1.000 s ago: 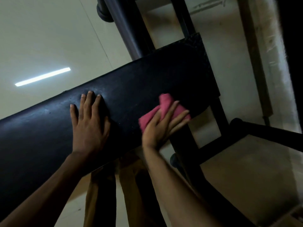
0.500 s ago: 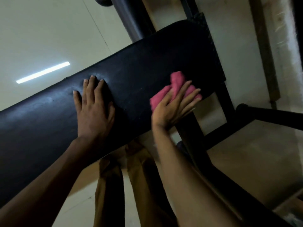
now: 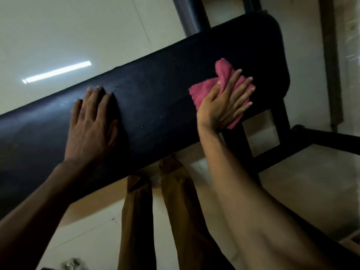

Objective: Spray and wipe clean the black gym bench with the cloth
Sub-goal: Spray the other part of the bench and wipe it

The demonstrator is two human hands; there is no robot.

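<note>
- Head view: black gym bench (image 3: 155, 106) crossing frame diagonally, low left to high right, over pale tiled floor (image 3: 78, 26); rounded far end at upper right.
- Right hand (image 3: 224, 102) pressed flat on pink cloth (image 3: 224, 75), fingers (image 3: 239, 90) spread wide over it; cloth bunched, part peeking out above and left of the fingers, a corner hanging off the near edge of the pad.
- Left hand (image 3: 91, 123) laid open and flat on bare pad, well apart from cloth, holding nothing; judged a brace.
- Small bright specks (image 3: 148, 125) on pad between the hands; probably spray droplets or lint, cannot tell which.
- No spray bottle in view.
- Step judged: wiping the far end, near side.
- To do well: keep palm weight even across cloth; flatten the bunch for fuller contact; run overlapping passes along the pad's length; carry over the rounded rim and near edge.
- Then work back toward the specks; shift left hand off before reaching its patch.
- Risk: hanging corner snagging on frame leg (image 3: 233, 141) below.
</note>
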